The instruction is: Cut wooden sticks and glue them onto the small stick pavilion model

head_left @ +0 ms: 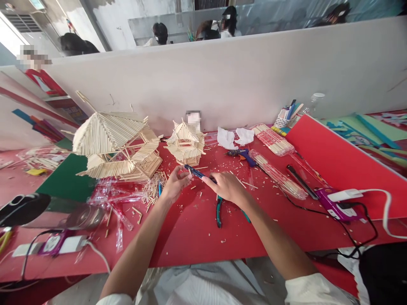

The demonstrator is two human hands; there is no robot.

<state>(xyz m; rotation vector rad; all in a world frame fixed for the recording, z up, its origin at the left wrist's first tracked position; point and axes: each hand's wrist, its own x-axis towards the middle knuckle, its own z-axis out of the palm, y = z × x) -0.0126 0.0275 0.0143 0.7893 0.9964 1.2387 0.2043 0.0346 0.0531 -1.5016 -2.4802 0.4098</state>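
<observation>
My left hand (176, 183) is closed in a pinch on a short wooden stick (190, 171). My right hand (227, 185) is closed round a slim dark blue tool (199, 173), whose exact kind I cannot make out. The tool's tip meets the stick at my left fingertips. Just beyond my hands stands a small pagoda-like model (186, 144) built of sticks. A larger stick pavilion (108, 135) with a wide roof stands to the left. Below my right hand lie green-handled pliers (219, 212), partly hidden by my hand and forearm.
A blue glue gun (246, 156) lies right of the small model. Stick packs (275, 140) and a red board (346, 165) are farther right. Power strips (340, 205) with cables lie at both sides. Stick offcuts (154, 190), plastic wrappers (121, 195) and a clear bottle (73, 216) are left.
</observation>
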